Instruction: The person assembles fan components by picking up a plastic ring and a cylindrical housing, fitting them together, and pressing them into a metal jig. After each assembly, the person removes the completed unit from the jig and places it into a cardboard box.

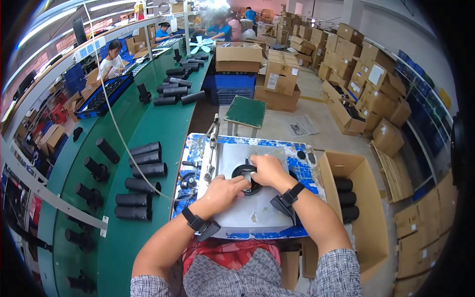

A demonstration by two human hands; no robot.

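Observation:
A black ring-shaped part (pixel 237 172) rests on the grey metal plate (pixel 242 218) in front of me. My left hand (pixel 225 194) is closed on the ring's near left side. On its far right side, my right hand (pixel 270 172) grips the same ring, fingers bent over the rim. What lies beneath the fingers is hidden. Just left of the ring, a metal lever fixture (pixel 212 148) stands along the plate's edge. Another dark round piece shows partly behind my right wrist, where a black band (pixel 296 192) is worn; a similar band (pixel 190 217) is on my left wrist.
Black tubes (pixel 133 200) lie on the green bench (pixel 168 128) to my left, with flanged black parts (pixel 96 168) beyond them. A cardboard box (pixel 368 213) holding black cylinders stands at right. A green stool (pixel 246 111) is ahead. A co-worker (pixel 111 62) sits across the bench.

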